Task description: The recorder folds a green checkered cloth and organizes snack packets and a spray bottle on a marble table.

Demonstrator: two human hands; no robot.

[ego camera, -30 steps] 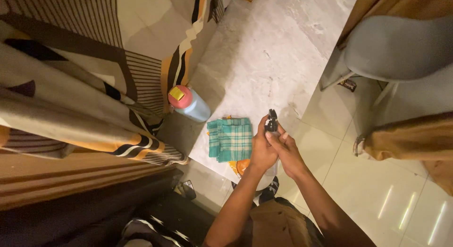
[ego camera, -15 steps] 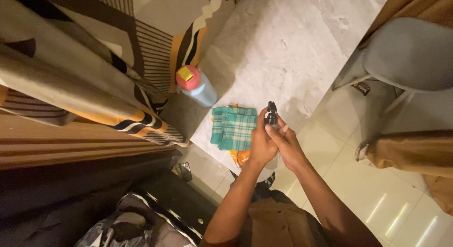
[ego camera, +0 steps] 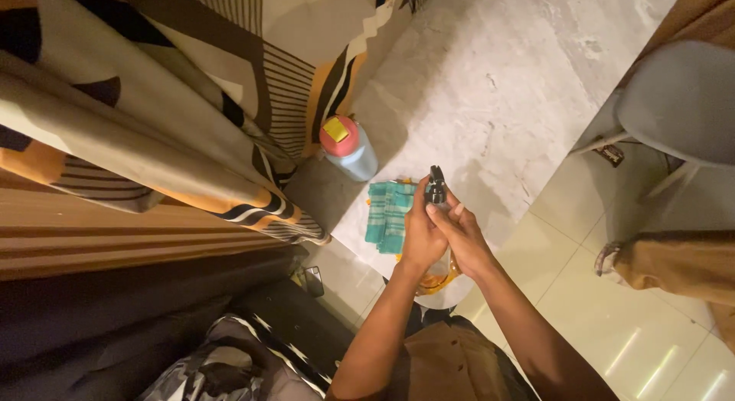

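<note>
My left hand (ego camera: 421,234) and my right hand (ego camera: 465,240) are clasped together around a clear spray bottle (ego camera: 441,265) with a black trigger nozzle (ego camera: 436,187) sticking up above my fingers. The bottle's body is mostly hidden by both hands; its lower part shows below them with something orange behind it. A folded green plaid cloth (ego camera: 387,215) lies on the white marble table (ego camera: 475,95) just left of my hands. A pale blue bottle with a pink cap and yellow lid tab (ego camera: 348,148) stands beyond the cloth.
A patterned curtain (ego camera: 176,102) in beige, brown and orange hangs along the left. A grey chair (ego camera: 677,102) stands at the right, brown fabric (ego camera: 674,267) below it. A glossy tiled floor (ego camera: 612,317) lies beside the table; a dark bag (ego camera: 214,366) sits lower left.
The view has shifted so the table, cloth and pink-capped bottle slid right and up. My hands stay clasped on the spray bottle, which now covers more of the plaid cloth.
</note>
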